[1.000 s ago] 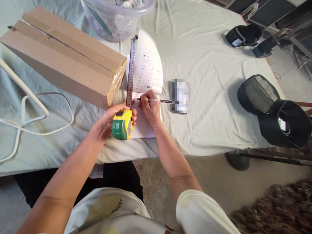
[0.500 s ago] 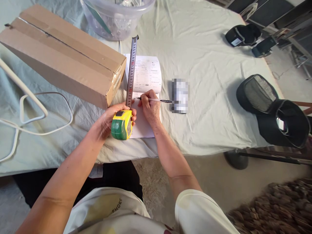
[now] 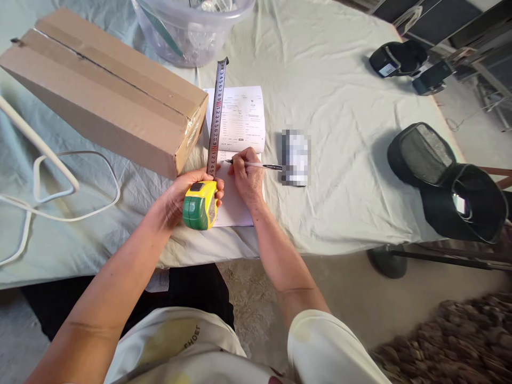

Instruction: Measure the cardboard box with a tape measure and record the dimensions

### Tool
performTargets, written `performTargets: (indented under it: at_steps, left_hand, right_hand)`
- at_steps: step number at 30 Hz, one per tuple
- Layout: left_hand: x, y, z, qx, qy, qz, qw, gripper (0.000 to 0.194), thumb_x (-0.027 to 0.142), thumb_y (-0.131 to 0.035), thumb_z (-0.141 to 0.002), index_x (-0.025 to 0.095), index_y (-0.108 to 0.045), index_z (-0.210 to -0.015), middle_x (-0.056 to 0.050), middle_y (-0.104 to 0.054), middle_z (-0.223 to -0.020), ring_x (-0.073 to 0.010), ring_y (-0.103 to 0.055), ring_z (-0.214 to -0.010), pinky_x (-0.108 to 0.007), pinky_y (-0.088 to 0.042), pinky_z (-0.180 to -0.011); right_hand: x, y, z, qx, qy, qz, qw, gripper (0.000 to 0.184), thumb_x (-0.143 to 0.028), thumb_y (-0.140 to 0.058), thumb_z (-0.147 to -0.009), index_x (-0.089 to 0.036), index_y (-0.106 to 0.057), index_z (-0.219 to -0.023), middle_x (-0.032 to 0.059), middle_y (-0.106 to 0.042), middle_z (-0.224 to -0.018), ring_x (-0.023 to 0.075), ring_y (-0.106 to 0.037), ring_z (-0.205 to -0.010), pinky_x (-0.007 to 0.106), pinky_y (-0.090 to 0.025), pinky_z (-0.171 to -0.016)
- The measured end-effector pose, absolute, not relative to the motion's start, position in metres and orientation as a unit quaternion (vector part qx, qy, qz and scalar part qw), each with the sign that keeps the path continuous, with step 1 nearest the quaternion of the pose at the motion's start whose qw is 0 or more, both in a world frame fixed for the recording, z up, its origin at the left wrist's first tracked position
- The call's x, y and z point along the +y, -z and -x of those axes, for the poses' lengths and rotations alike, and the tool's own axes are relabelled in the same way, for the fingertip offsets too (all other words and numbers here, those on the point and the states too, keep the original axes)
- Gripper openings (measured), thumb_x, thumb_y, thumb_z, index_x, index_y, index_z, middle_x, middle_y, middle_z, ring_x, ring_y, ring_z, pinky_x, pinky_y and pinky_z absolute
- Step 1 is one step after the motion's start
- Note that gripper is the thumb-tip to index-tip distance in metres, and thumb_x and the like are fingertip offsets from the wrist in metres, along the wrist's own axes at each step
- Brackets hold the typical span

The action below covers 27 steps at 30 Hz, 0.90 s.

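Observation:
My left hand (image 3: 182, 194) grips a yellow and green tape measure (image 3: 200, 205) near the table's front edge. Its metal blade (image 3: 216, 114) runs away from me along the end of a taped cardboard box (image 3: 108, 90). My right hand (image 3: 246, 176) pinches a pen (image 3: 256, 165), tip pointing left onto a white printed sheet (image 3: 242, 120) that lies beside the blade. The lower part of the paper is hidden under my right hand.
A clear plastic tub (image 3: 192, 26) stands behind the box. A blurred small card (image 3: 296, 157) lies right of the pen. Black headsets (image 3: 444, 176) (image 3: 398, 57) sit at the right, a white cable (image 3: 48, 181) at the left. The cloth-covered table (image 3: 340, 106) ends just before my body.
The lifted, curled top of the paper has dropped flat onto the table. Both hands have stayed in place.

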<state>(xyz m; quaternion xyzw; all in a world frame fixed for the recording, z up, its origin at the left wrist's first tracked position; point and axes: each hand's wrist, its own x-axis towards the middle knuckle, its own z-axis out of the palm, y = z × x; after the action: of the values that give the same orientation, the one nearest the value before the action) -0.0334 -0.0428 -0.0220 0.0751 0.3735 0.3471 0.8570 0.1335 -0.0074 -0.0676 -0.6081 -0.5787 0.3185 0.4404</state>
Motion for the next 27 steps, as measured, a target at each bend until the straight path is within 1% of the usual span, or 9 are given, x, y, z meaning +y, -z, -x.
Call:
performTargets:
  at_steps: [5, 8, 14, 21, 27]
  left_hand:
    - [-0.0435, 0.0223, 0.0339, 0.374, -0.348, -0.077, 0.856, 0.029, 0.01, -0.055, -0.08, 0.015, -0.069, -0.105, -0.002, -0.066, -0.072, -0.0154, -0.061, -0.058, -0.028, -0.055, -0.056]
    - [-0.0436, 0.0218, 0.0341, 0.375, -0.35, -0.078, 0.855, 0.031, 0.01, -0.054, -0.08, 0.015, -0.069, -0.107, -0.002, -0.066, -0.072, -0.0155, -0.061, -0.058, -0.028, -0.055, -0.056]
    - [-0.0423, 0.0247, 0.0343, 0.374, -0.345, -0.078, 0.857, 0.03, 0.01, -0.055, -0.078, 0.016, -0.071, -0.104, -0.003, -0.066, -0.071, -0.0161, -0.061, -0.057, -0.028, -0.055, -0.056]
    - [-0.0424, 0.0259, 0.0339, 0.376, -0.347, -0.084, 0.855, 0.029, 0.011, -0.056, -0.078, 0.016, -0.07, -0.104, -0.003, -0.066, -0.071, -0.0166, -0.061, -0.058, -0.029, -0.054, -0.056]
    - [-0.043, 0.0243, 0.0331, 0.378, -0.347, -0.085, 0.854, 0.029, 0.011, -0.056, -0.078, 0.016, -0.069, -0.103, -0.003, -0.066, -0.071, -0.0163, -0.061, -0.057, -0.029, -0.054, -0.057]
  right_hand:
    - [-0.0076, 0.0679, -0.1339, -0.583, -0.316, 0.612, 0.432, 0.021, -0.026, -0.047, -0.093, -0.027, -0.043, -0.073, -0.0053, -0.053, -0.058, 0.0153, -0.049, -0.058, 0.03, -0.043, -0.061]
    - [-0.007, 0.069, -0.1346, -0.588, -0.316, 0.606, 0.433, 0.021, -0.028, -0.047, -0.093, -0.027, -0.042, -0.073, -0.0056, -0.053, -0.058, 0.015, -0.049, -0.057, 0.03, -0.042, -0.061]
    - [-0.0087, 0.0682, -0.135, -0.573, -0.297, 0.613, 0.454, 0.023, -0.031, -0.046, -0.094, -0.027, -0.041, -0.071, -0.006, -0.05, -0.056, 0.0143, -0.047, -0.057, 0.029, -0.042, -0.061]
    - [-0.0096, 0.0675, -0.1351, -0.564, -0.309, 0.62, 0.449, 0.021, -0.03, -0.047, -0.093, -0.027, -0.044, -0.073, -0.0058, -0.052, -0.059, 0.0144, -0.049, -0.06, 0.03, -0.044, -0.064]
    - [-0.0086, 0.0699, -0.1348, -0.561, -0.32, 0.624, 0.44, 0.024, -0.037, -0.049, -0.096, -0.027, -0.043, -0.075, -0.0061, -0.053, -0.059, 0.0147, -0.052, -0.06, 0.03, -0.045, -0.064]
